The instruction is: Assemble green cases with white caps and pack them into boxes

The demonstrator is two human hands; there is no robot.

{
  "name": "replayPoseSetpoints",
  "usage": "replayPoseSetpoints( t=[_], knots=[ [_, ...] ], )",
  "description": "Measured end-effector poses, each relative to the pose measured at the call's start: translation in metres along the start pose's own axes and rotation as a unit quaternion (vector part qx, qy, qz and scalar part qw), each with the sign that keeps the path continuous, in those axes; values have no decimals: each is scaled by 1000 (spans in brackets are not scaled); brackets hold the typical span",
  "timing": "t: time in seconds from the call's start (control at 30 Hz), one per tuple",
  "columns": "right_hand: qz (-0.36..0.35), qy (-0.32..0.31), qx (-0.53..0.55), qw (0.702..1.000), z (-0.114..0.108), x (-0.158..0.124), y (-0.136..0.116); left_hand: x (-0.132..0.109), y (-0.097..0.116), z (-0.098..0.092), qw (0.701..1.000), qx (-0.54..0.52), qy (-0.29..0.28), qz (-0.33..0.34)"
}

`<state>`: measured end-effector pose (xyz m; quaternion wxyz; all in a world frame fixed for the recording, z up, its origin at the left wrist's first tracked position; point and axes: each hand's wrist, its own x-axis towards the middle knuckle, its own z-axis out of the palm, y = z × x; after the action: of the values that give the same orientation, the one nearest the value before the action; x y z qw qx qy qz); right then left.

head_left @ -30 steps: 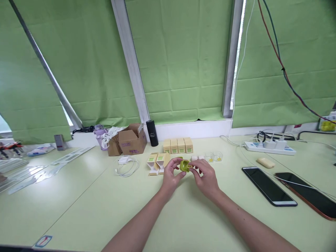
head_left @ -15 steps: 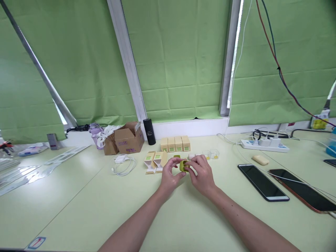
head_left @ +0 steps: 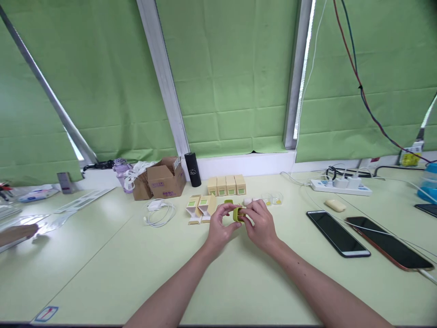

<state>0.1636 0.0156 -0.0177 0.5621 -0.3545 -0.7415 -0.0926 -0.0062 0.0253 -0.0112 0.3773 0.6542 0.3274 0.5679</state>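
Observation:
Above the table, my left hand (head_left: 221, 227) grips a small olive-green case (head_left: 238, 215) by its left side and underside. The fingers of my right hand (head_left: 261, 225) pinch at the case's open side, partly hiding its inside. Just behind the hands lies another green piece (head_left: 228, 201). A small white-pink item (head_left: 247, 201) and clear round containers (head_left: 276, 198) with yellow bits stand beyond my right hand. Two opened cardboard boxes (head_left: 207, 206) with green labels are left of my hands. Behind them is a row of several closed small boxes (head_left: 226, 186).
Another person's hand (head_left: 20, 232) reaches over plastic sheets at far left. A white cable (head_left: 165, 212), a cardboard carton (head_left: 166, 177) and a black bottle (head_left: 193, 170) stand left. Two phones (head_left: 337, 233) (head_left: 389, 243), an ivory case (head_left: 335, 205) and a power strip (head_left: 341, 187) are right.
Another person's hand has come into view at the far left. The camera view has shifted slightly. My hands keep nearly the same hold on the green case.

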Motion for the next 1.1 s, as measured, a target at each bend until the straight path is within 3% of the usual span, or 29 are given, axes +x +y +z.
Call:
replayPoseSetpoints(
  t=[1.1],
  knots=[
    [1,-27,6,1000,2,-2,7,0,3,-2,1000,18,-11,4]
  ],
)
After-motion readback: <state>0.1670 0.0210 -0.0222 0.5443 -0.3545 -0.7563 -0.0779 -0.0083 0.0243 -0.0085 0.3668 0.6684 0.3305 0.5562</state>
